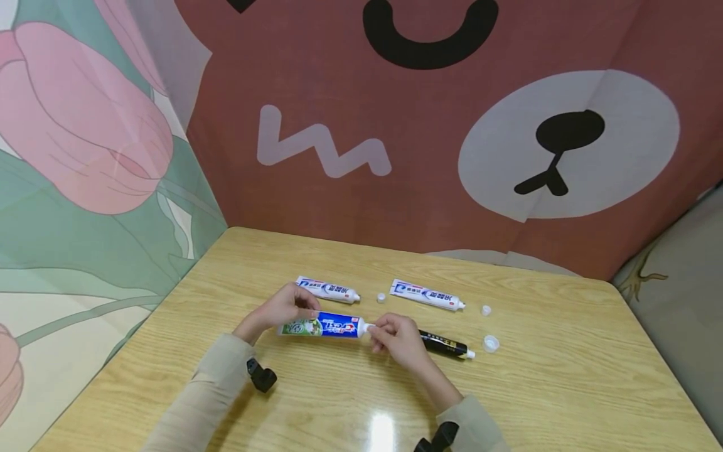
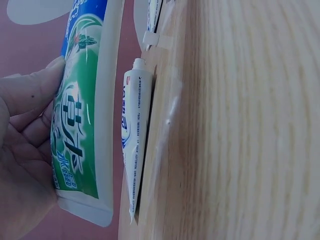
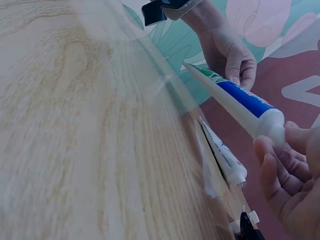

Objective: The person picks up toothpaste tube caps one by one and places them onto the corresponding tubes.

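The left hand (image 1: 290, 304) holds a blue and green toothpaste tube (image 1: 333, 325) by its flat-end half, thumb on the printed face in the left wrist view. Raised over the table, the tube lies sideways with its neck toward the right. There the right hand (image 1: 400, 339) pinches the white cap (image 3: 272, 139) between thumb and fingers, which mostly hide it. A black toothpaste tube (image 1: 445, 345) lies on the table, partly behind the right hand. Just beyond the left hand is a white toothpaste tube (image 1: 330, 290), its narrow nozzle bare.
A second white toothpaste tube (image 1: 427, 295) lies farther back on the wooden table (image 1: 536, 389). Loose white caps rest nearby: a small one (image 1: 381, 297) between the white tubes, another small one (image 1: 486, 310) at right, and a larger one (image 1: 491, 343) beside the black tube.
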Demonstrator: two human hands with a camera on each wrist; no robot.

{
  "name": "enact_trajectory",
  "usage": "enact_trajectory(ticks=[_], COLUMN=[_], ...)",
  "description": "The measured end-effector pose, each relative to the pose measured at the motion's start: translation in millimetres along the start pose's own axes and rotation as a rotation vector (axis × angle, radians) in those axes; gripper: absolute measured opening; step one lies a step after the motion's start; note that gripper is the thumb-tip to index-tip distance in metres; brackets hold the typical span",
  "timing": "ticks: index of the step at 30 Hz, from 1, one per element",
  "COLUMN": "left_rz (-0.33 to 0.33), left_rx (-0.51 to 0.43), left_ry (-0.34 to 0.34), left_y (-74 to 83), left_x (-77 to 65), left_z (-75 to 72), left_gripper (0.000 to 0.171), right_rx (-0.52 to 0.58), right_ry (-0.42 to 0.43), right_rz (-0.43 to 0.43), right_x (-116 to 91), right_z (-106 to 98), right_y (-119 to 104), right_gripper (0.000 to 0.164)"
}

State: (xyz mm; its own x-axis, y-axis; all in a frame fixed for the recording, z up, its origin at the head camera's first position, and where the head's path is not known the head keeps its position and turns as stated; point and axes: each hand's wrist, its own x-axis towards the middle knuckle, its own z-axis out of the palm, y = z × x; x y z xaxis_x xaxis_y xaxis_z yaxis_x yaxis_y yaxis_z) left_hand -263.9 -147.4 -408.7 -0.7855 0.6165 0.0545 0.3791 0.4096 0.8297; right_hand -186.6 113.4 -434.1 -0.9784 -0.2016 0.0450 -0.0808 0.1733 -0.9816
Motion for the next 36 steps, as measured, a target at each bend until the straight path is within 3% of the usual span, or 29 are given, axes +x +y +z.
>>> enact_trajectory(ticks=[3,9,16,23,29,36], left_rz=[0.000,0.006,-0.006,-0.007,-0.018,-0.038], left_rx=[0.006,0.007,0.013,0.009,0.032,0.077], left_ry=[0.000,-0.006,-0.004,0.001,-0.001,-0.077], left_y=[-0.3,-1.8,-1.1,0.1,3.9,-10.9], left_x=[0.3,-1.0,-1.9,-2.5,-3.3,0.4], left_z=[0.2,0.7,0.1,0.3,1.4,6.6], left_gripper=[0.006,0.006,0.006,0.006,0.006,0.007], right_rx=[-0.037,0.008,0.011,-0.018,-0.022,-0.053], right_ry=[-0.007,0.002,-0.046,-0.026,-0.030,-0.108], right_rz=[-0.010,-0.016,-0.129,-0.025,-0.024,0.045], right_x=[0,0,-2,-1,-2,-1], right_z=[0,1,0,3,5,9], right_y=[1,2,1,1,-3,14], right_gripper=[0.021,0.020,0.016,0.012,0.011,0.011])
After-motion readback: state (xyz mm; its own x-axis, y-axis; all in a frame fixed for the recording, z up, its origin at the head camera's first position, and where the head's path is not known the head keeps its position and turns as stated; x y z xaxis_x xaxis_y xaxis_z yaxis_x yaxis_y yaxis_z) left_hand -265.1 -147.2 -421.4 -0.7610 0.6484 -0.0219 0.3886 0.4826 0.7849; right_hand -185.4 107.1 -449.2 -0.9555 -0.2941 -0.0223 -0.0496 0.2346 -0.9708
